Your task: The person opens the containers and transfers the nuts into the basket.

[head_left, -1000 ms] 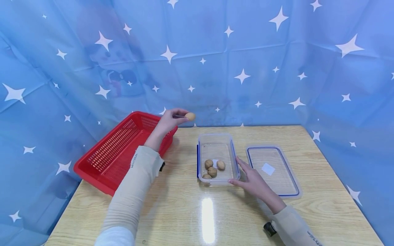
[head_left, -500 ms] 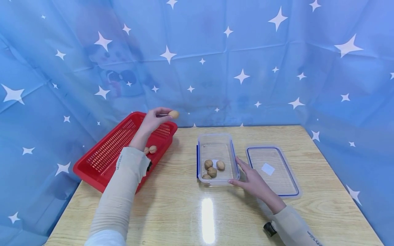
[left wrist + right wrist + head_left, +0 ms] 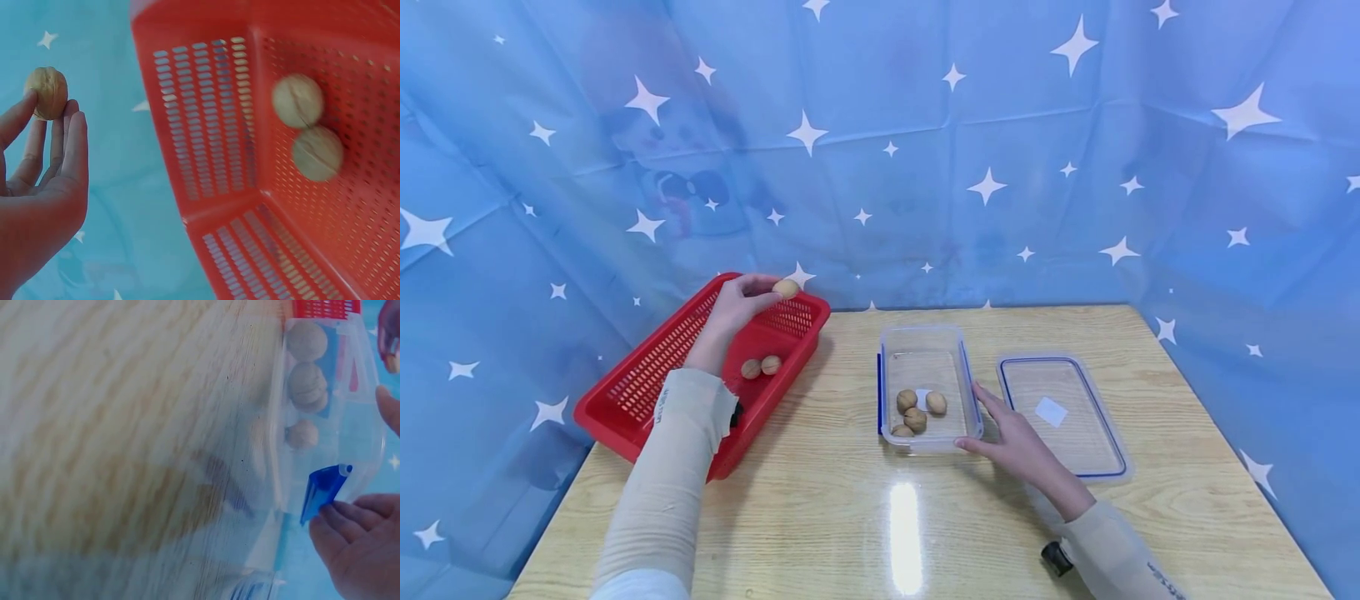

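We locate the round tan walnut (image 3: 786, 289) near the far end of the red perforated plastic basket (image 3: 775, 400), gripped between thumb and fingertips of the left hand (image 3: 736, 306); whether it is directly over the rim, we cannot tell. The left forearm masks part of the basket, where we count two walnuts (image 3: 771, 365). The right hand (image 3: 1017, 440), fingers extended, touches the clear rectangular plastic container (image 3: 925, 367); its near rim partly obscures one of four walnuts (image 3: 916, 418) inside. The right wrist view is blurred. A clear blue-edged lid (image 3: 1086, 437) lies flat alongside. We note glare on the pale wood-grain table (image 3: 820, 517) and, behind, a creased blue curtain (image 3: 880, 92) with white stars.
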Tool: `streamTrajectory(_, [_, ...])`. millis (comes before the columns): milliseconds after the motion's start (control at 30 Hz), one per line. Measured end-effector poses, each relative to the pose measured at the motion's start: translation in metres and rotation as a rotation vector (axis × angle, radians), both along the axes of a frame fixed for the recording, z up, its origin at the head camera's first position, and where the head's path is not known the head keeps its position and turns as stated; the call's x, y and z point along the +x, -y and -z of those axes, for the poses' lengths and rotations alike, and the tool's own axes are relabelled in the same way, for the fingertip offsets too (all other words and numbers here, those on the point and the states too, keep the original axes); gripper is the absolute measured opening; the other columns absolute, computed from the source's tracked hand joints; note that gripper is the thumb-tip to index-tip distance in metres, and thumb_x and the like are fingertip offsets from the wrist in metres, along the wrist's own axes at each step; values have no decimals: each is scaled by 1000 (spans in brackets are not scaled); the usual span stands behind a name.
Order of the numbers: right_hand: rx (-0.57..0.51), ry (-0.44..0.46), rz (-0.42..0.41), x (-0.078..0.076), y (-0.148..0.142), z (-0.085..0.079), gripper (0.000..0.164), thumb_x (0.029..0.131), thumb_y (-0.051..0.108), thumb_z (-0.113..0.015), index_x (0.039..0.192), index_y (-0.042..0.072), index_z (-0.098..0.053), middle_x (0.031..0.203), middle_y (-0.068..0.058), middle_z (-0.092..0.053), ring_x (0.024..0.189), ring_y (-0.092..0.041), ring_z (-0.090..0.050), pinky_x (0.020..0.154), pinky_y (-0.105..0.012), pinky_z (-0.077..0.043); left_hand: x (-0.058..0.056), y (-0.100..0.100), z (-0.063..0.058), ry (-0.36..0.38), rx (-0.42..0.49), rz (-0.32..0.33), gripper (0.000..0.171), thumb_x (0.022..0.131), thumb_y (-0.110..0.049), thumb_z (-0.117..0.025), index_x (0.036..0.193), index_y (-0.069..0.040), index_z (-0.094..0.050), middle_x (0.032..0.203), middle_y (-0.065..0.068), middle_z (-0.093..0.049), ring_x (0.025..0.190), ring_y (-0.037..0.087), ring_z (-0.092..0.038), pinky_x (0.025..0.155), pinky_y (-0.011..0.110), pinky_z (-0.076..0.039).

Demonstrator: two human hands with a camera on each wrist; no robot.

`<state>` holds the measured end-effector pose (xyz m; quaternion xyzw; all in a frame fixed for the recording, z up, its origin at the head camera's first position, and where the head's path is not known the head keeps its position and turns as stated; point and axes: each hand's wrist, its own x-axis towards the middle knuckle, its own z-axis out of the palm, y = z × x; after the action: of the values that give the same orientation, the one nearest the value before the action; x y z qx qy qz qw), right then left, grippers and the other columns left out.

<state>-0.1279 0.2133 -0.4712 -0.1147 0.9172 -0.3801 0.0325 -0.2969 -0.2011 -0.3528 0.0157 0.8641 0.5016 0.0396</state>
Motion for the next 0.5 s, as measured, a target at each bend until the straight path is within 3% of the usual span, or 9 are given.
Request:
streamTrajectory(133, [1,-1,-2,0,0,0,96,88,43,-73,158,3,-21,160,-27,-26,144,-51,-28,113,-67,-30,1,11,7,7,-8,-27,47,97,-28,-65,140,-12,-54,141,15,-54,129,32,-50,111,50,-44])
streamTrajectory(333, [4,3,0,0,0,0,96,88,43,-73,158,3,-21,160,-27,-26,144,-51,-28,113,-67,-31,5,23,18,72,-9,-76,55,93,-31,-69,143,-16,-51,144,14,-50,130,32,-48,105,49,-50])
streamTrajectory(500, [5,6,-1,0,1,-1,96,88,43,-73,158,3,-21,161,-27,-26,144,-51,-29,113,-67,-31,7,31,27,100,4,-84,52,95,-32,-68,142,-16,-52,142,15,-52,128,33,-50,104,49,-50])
